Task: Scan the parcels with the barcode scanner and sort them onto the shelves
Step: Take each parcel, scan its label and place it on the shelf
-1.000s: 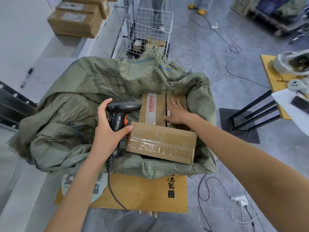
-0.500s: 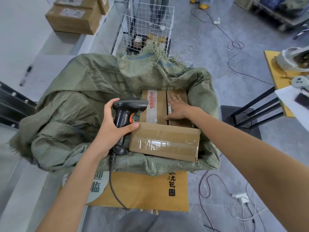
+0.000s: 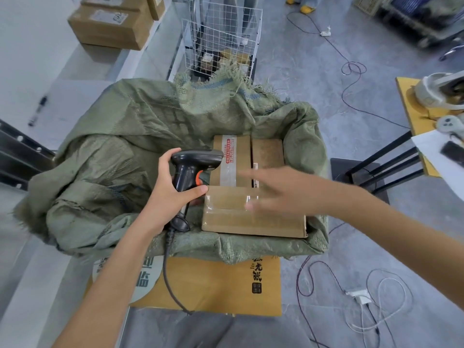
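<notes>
Two parcels point(image 3: 251, 197) lie under right hand point(image 3: 283, 189); left hand point(image 3: 170, 194) grips scanner point(image 3: 193, 167).

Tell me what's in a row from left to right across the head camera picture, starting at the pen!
Pen → green sack → scanner → taped box → black stand → yellow table.

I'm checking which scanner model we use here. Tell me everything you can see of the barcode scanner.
The barcode scanner is a pistol-shaped handheld unit in black plastic with a grey-topped head and an orange trigger on the front of the grip. The left hand grips its handle, holding it upright with the head pointing right, toward the taped cardboard parcel in the green woven sack. A black cable leaves the base of the handle and hangs down over the sack's edge. No brand marking is legible.
</notes>
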